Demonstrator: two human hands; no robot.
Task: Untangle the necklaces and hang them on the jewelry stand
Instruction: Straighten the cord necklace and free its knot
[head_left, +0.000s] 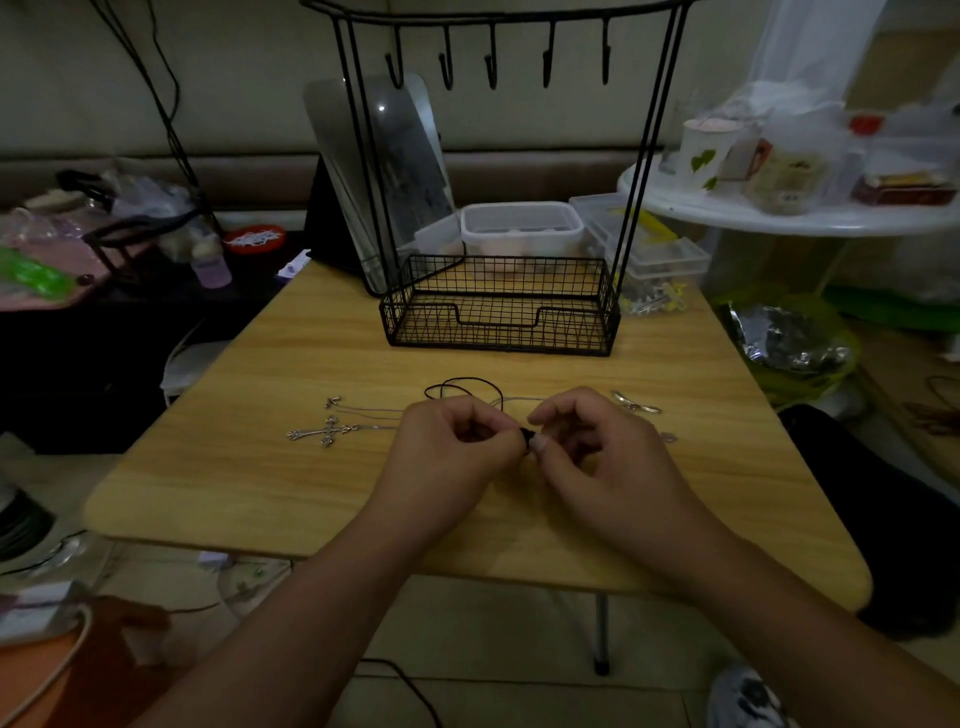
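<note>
Silver cross pendant (321, 432) — crosswise (foot leftward)

Both hands (524, 457) and forearms are bare, without sleeves or jewellery.

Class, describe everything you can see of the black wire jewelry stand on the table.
The jewelry stand is thin black metal wire. A mesh basket with a notched front wall forms its base, resting on the wooden table at its far side. Slim paired uprights rise from both ends to a top bar carrying five hooks. Nothing hangs on them and the basket looks empty. Neither hand touches it.
</note>
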